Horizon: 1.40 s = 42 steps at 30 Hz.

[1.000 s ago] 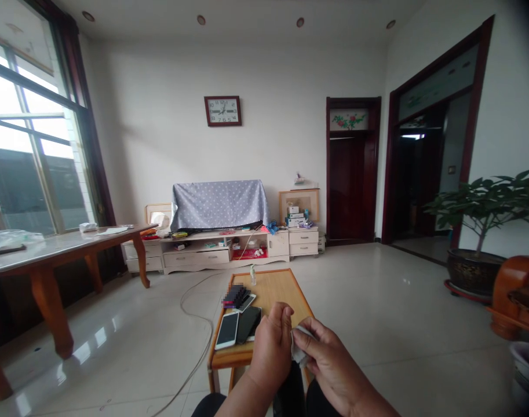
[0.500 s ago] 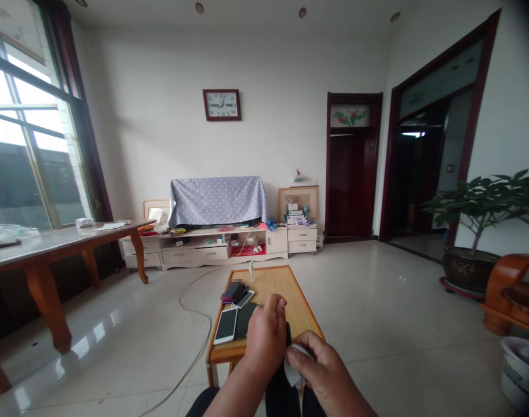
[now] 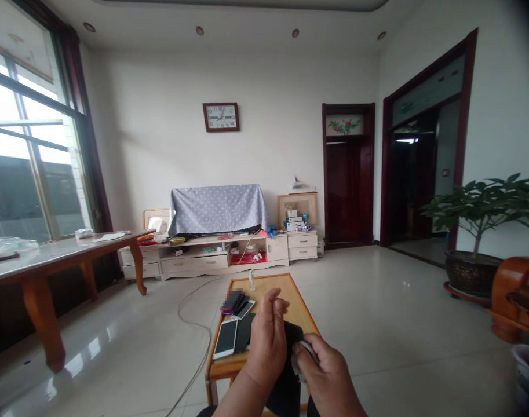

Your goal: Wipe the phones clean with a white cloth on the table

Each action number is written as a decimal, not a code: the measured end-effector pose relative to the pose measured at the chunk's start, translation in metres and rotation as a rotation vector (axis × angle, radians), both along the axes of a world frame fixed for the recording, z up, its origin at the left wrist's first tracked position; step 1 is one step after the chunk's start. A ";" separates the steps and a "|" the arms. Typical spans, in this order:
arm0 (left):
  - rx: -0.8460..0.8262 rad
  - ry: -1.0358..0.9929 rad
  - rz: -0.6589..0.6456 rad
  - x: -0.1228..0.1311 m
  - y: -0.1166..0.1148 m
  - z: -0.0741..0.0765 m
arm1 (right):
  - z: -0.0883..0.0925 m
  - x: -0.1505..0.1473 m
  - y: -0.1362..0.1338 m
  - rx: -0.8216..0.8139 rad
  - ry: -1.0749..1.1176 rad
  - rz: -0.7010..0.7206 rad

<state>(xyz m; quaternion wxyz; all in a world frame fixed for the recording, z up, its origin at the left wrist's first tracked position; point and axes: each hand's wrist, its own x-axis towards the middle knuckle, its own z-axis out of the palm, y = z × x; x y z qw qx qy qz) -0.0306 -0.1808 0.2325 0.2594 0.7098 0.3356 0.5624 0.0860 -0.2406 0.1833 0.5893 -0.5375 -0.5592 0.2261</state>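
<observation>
My left hand (image 3: 266, 339) is upright over the small wooden table, its palm turned right and its fingers partly curled. Against that palm rests a black flat object (image 3: 294, 332), mostly hidden by my hands, so its kind is unclear. My right hand (image 3: 329, 370) pinches a crumpled white cloth (image 3: 307, 350) and holds it at the black object's right edge. Left of my hands on the small table (image 3: 285, 285) lie a white phone (image 3: 225, 339) with a dark screen, a dark flat piece (image 3: 243, 332), another pale phone (image 3: 244, 310) and a dark pixelated item (image 3: 232, 302).
A small clear bottle (image 3: 252, 281) stands at the table's far end. A cable (image 3: 193, 324) trails over the floor on the left. The larger table (image 3: 90, 246) is by the window. A potted plant (image 3: 475, 269), wooden chair (image 3: 514, 295) and white bucket (image 3: 527, 376) are at right.
The view has tilted up slightly. My right hand and the cloth have shifted a little right, and more of the black object shows between my hands.
</observation>
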 end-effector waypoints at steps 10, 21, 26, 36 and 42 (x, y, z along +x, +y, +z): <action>-0.102 -0.095 0.162 0.008 0.007 -0.008 | -0.002 -0.014 -0.013 0.011 0.261 0.029; -0.015 0.077 -0.059 0.004 -0.016 -0.015 | 0.033 -0.004 -0.022 -0.198 0.735 0.324; -0.023 0.095 -0.063 0.005 -0.013 -0.014 | 0.030 0.000 -0.024 -0.219 0.742 0.372; -0.026 0.193 -0.052 0.006 -0.016 -0.023 | 0.024 0.005 -0.021 -0.222 0.780 0.442; -0.040 0.159 -0.032 -0.002 -0.009 -0.020 | 0.009 0.005 -0.017 -0.272 0.750 0.492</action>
